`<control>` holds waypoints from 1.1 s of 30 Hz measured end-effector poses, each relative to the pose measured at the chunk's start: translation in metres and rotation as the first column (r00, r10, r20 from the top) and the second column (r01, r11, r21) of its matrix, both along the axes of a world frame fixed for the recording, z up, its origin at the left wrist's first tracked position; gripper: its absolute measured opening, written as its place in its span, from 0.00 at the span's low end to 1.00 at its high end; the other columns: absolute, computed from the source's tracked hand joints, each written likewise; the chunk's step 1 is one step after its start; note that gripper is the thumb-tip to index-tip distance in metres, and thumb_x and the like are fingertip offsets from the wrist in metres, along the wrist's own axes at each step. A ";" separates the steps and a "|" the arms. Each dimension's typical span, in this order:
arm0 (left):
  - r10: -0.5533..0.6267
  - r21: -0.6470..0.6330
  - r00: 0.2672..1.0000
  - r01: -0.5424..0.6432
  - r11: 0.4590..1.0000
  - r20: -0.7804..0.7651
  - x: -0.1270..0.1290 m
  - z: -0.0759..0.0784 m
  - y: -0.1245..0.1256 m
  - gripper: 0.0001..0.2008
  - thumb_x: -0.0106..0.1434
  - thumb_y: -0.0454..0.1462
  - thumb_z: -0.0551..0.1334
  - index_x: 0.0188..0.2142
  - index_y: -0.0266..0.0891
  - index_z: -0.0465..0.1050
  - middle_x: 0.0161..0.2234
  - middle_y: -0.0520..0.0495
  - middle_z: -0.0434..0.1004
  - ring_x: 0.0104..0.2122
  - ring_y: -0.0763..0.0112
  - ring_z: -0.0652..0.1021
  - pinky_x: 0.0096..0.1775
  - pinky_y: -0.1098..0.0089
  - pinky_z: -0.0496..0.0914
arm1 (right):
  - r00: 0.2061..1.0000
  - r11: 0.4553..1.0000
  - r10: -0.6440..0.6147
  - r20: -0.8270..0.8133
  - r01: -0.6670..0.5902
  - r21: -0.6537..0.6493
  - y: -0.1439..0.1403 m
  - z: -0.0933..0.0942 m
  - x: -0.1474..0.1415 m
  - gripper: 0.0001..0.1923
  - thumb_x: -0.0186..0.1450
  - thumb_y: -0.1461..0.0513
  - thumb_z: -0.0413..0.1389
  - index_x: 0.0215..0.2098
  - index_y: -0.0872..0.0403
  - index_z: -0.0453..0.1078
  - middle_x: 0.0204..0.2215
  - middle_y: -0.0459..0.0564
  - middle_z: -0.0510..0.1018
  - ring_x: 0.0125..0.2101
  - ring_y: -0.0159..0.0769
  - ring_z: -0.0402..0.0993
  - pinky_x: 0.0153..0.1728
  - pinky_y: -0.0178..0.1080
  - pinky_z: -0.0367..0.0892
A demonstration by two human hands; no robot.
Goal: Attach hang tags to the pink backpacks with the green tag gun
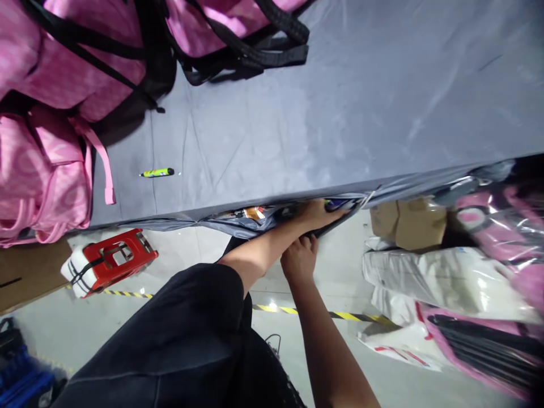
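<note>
Below the table's front edge hangs a grey cloth pocket (246, 229) with small mixed items (254, 213) inside, too small to name. My left hand (315, 215) reaches into its opening; the thumb side shows, while most fingers are hidden among the contents. Under it, my right hand (300, 258) is closed with curled fingers on the dark rim of the pocket, holding it from the front. A green marker pen (157, 172) with a black cap lies on the grey tabletop (323, 124), away from both hands.
Pink backpacks (93, 51) with black straps fill the table's left end. On the floor stand a red and white tape dispenser-like object (121, 258), a brown carton (408, 222) and plastic-wrapped packages (446, 277). Yellow-black tape (297, 310) crosses the floor.
</note>
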State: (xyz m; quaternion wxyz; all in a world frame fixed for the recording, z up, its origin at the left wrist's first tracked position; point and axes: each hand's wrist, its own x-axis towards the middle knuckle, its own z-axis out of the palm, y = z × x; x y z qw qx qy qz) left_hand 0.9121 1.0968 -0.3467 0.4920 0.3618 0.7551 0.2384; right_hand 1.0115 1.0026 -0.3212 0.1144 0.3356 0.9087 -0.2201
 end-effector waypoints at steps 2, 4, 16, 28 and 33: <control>0.014 -0.036 0.995 -0.018 0.999 -0.104 -0.006 0.010 -0.034 0.24 0.64 0.48 0.64 0.52 0.32 0.74 0.51 0.31 0.76 0.55 0.50 0.74 0.58 0.56 0.67 | 1.000 1.000 0.018 0.023 -0.018 0.021 -0.001 0.002 0.001 0.20 0.64 0.71 0.48 0.45 0.57 0.79 0.35 0.56 0.79 0.42 0.48 0.64 0.62 0.51 0.45; 0.010 -0.062 0.985 -0.021 0.998 -0.170 -0.019 0.018 -0.075 0.22 0.68 0.45 0.60 0.59 0.41 0.69 0.60 0.40 0.70 0.60 0.61 0.70 0.63 0.64 0.62 | 0.998 0.998 0.042 0.041 -0.044 0.047 -0.002 0.004 0.002 0.19 0.65 0.70 0.47 0.42 0.56 0.79 0.35 0.56 0.79 0.42 0.47 0.64 0.62 0.51 0.45; -0.083 -0.691 0.943 -0.175 0.701 -0.323 -0.143 -0.022 -0.214 0.20 0.67 0.43 0.63 0.55 0.37 0.69 0.55 0.40 0.71 0.52 0.58 0.75 0.52 0.52 0.72 | 0.973 0.975 0.165 0.162 -0.186 0.124 -0.006 0.010 -0.015 0.17 0.66 0.70 0.46 0.39 0.56 0.78 0.35 0.56 0.78 0.41 0.47 0.66 0.60 0.53 0.43; -0.154 -0.463 0.924 -0.028 0.886 -0.350 -0.108 -0.016 -0.229 0.20 0.69 0.46 0.59 0.56 0.39 0.68 0.55 0.40 0.71 0.54 0.58 0.73 0.56 0.50 0.69 | 0.969 0.973 0.156 0.192 -0.184 0.137 -0.010 0.009 -0.010 0.18 0.67 0.69 0.45 0.40 0.56 0.78 0.35 0.57 0.77 0.42 0.47 0.66 0.61 0.53 0.41; -0.294 -0.397 0.939 0.205 0.895 -0.178 -0.114 -0.015 -0.223 0.21 0.68 0.45 0.61 0.57 0.39 0.68 0.59 0.40 0.68 0.56 0.57 0.72 0.56 0.50 0.69 | 0.977 0.980 0.132 0.170 -0.154 0.123 -0.010 0.011 -0.011 0.18 0.67 0.70 0.45 0.40 0.56 0.78 0.36 0.57 0.77 0.43 0.47 0.66 0.61 0.53 0.42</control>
